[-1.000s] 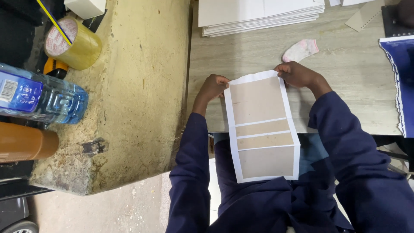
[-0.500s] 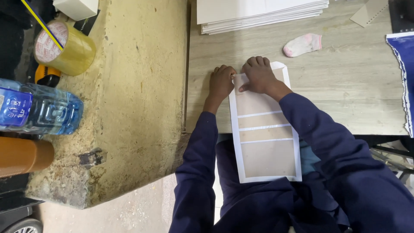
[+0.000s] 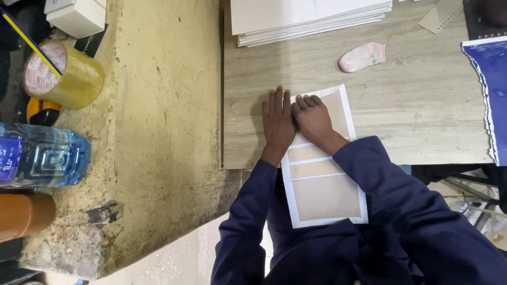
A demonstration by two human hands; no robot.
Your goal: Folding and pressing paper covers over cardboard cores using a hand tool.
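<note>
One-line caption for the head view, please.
Both hands, left hand and right hand, press flat on a white-edged brown card sheet on the wooden table.

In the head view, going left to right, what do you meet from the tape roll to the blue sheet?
Yellowish roll of clear packing tape → rough stone slab → left hand flat on the wooden table → right hand on the brown-and-white flat cardboard sheet → pink-and-white sock → blue plastic sheet.

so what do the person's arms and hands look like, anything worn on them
Both arms are covered by long dark navy fabric sleeves that reach the wrists, loose and creased. The left hand and right hand are bare: no gloves, and no rings, watch or markings show.
</note>
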